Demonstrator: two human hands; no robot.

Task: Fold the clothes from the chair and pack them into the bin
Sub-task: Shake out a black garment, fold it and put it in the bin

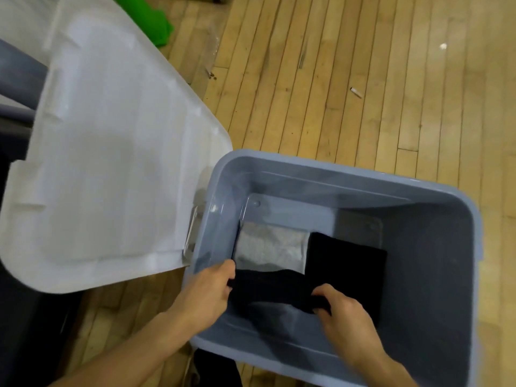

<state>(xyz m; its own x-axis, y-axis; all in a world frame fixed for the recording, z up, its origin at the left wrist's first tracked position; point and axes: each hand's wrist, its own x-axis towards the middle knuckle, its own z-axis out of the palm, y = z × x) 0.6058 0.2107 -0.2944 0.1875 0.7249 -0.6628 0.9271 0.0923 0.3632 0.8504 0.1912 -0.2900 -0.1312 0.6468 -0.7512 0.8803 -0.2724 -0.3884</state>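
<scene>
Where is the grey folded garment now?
Head view: the grey folded garment lies on the bin floor, far-left corner, beside a black folded garment.

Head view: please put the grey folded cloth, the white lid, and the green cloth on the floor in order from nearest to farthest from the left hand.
From the left hand:
1. Grey folded cloth, inside the bin, just beyond the fingers.
2. White lid, leaning left of the bin.
3. Green cloth, on the floor at the top left, farthest.
</scene>
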